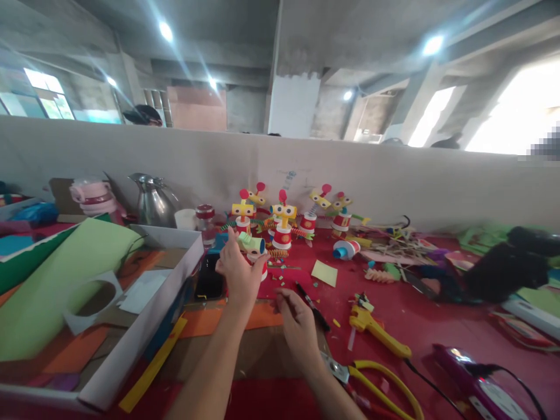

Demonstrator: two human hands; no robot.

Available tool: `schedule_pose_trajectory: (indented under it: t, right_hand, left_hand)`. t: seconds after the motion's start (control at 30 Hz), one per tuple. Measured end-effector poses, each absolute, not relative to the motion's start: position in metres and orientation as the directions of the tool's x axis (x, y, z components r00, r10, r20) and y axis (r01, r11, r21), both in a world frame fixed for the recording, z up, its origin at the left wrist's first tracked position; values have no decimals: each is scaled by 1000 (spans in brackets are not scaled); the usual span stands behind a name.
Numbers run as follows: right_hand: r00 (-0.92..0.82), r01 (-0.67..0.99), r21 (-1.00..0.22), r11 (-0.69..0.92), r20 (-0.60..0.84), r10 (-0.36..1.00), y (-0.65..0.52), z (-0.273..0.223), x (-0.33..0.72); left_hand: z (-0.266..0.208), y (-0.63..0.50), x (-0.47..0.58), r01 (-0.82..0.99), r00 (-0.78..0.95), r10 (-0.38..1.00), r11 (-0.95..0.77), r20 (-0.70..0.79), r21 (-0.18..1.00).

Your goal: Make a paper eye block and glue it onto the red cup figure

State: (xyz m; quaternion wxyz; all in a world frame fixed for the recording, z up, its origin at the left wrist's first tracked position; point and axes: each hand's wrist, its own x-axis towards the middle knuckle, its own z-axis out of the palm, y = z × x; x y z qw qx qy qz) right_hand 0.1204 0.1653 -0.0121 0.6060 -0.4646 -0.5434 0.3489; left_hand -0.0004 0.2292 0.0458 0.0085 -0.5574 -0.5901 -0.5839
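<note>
My left hand (240, 271) reaches forward around a paper-cup robot figure (250, 243) with a pale green tube head and a blue end. Its fingers are on the near left side and the thumb on the right, hiding much of the figure's body. Behind it stand several similar figures (282, 224) with yellow heads, red discs on top and red-and-white cup bodies. Closer to me, above the brown board (262, 353), my right hand (297, 321) is closed with curled fingers. Whatever it may hold is hidden. A black pen (312, 307) lies just beyond it.
At the left is a white box (140, 344) of coloured paper. A hot glue gun (378, 331), yellow-handled scissors (385, 385) and a purple power strip (476, 379) lie at right. A steel jug (153, 201) stands by the low white wall (210, 157). A cup figure (347, 249) lies on its side.
</note>
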Motion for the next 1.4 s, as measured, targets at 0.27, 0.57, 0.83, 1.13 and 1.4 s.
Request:
schedule_pose_trajectory:
  t: [0.27,0.57,0.83,1.13,1.4]
  right_hand:
    - [172,123,-922,367,384,907,165,-17,123]
    - [86,364,-740,566,631,771,206,82,128]
    - [-202,518,-635,573,560,804,254,129,102]
    - [-124,458,-758,464,463,878,277,127,118]
    - [-136,324,-832,450,430,893,279,131,114]
  left_hand:
    - [43,229,0,609,-411,642,-335,648,719]
    - [57,237,7,629,-363,658,-349,660,695]
    - [53,241,8,674,-298,566,-445,768,590]
    - [49,240,21,579,-460,555,-404,693,708]
    - [48,248,27,541,-482,584,-387,652,747]
